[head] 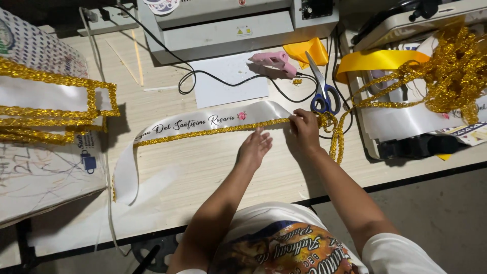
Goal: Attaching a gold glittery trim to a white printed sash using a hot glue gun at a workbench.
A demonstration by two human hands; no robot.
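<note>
Pinching gold trim (213, 131) against the lower edge of a white sash (203, 121) with the right hand (306, 127), grip closed on trim and sash together near the sash's right end. Left hand (255, 147) flat and open just below the trim, fingertips touching it, nothing held. Sash stretched leftward across the bench (203, 167) from the grip. Blue-handled scissors (323, 86) just behind the right hand; pink glue gun (274, 62) farther back; loose trim heaped at right.
</note>
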